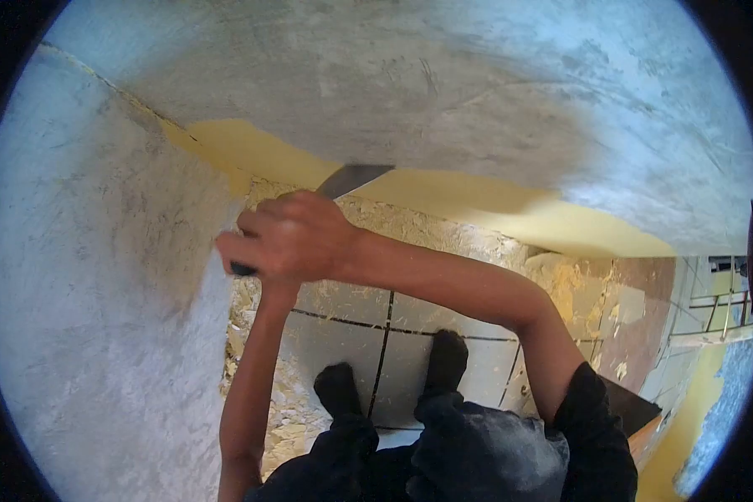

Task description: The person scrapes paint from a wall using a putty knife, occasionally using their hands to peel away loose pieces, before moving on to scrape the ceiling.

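A scraper (353,178) with a grey metal blade lies against the wall, its edge along the border between yellow paint (286,159) and bare grey plaster. The black end of its handle shows below my fingers. My right hand (305,234) is closed round the handle, its arm crossing in front of me from the right. Rising from the lower left, my left hand (241,249) meets it and is also wrapped at the handle; most of it is hidden behind the right hand.
Paint flakes (289,431) litter the tiled floor (309,335) along both walls. A stripped grey wall (117,293) stands close on the left, meeting the front wall in a cracked corner. My feet (448,360) stand on the tiles. A dark flat board-like thing (632,406) lies at right.
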`<state>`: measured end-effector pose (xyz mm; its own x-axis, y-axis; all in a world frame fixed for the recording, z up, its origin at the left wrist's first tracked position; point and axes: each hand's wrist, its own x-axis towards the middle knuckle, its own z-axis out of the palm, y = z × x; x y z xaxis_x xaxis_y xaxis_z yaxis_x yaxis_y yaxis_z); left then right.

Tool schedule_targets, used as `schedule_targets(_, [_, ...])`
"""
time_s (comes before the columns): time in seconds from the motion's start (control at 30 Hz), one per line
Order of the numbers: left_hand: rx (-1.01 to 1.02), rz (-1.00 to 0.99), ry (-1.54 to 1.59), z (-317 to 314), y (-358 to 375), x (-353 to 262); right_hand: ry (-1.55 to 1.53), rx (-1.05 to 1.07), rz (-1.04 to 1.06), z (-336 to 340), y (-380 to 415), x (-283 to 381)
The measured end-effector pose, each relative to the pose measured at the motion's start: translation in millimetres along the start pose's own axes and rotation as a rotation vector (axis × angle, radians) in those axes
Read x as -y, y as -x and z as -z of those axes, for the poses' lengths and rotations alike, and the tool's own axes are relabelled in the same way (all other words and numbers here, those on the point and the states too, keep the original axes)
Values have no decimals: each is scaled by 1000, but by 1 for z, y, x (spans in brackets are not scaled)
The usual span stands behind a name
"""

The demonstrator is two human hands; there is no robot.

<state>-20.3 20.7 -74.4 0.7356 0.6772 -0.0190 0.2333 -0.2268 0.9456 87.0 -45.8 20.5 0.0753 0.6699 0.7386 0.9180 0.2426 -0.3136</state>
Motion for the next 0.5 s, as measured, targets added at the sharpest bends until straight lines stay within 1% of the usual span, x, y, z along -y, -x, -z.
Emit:
schedule_targets(0.07, [-9, 4, 1, 7, 6, 2, 130, -130, 127, 17, -6, 22])
schedule_targets(0.1, [-15, 18, 1, -12, -58, -3, 122, -129, 123, 14, -4, 16])
schedule_targets(0.13, [-22, 35, 5, 1, 5, 0, 86, -47, 52, 9, 1, 3])
schedule_targets(0.17, [-26, 47, 13, 0, 8, 4, 57, 36, -17, 4, 7, -11])
schedule_targets(0.2, [-28, 41, 19, -1, 6, -2, 35, 10, -165, -3, 9, -25])
schedule_targets(0.23, [70, 61, 137, 1, 2, -15, 42, 8, -160, -1, 12, -21])
schedule_targets(0.3, [265, 113, 363, 9, -4, -40, 137, -109, 100, 1, 27, 4])
schedule_targets(0.33, [361, 147, 475, 12, -4, -44, 109, -96, 118, 21, 16, 26])
schedule_targets(0.37, [359, 156, 475, 12, -3, -36, 103, -93, 113, 18, 16, 24])
schedule_targets(0.43, [192, 90, 319, 4, 4, -1, 162, -104, 127, 12, 17, 9])
schedule_targets(0.47, [111, 50, 239, -1, 5, 17, 99, 127, 43, 4, 19, -18])
schedule_targets(0.5, [29, 4, 158, -4, 2, 16, 103, 125, 45, 5, 20, -17])
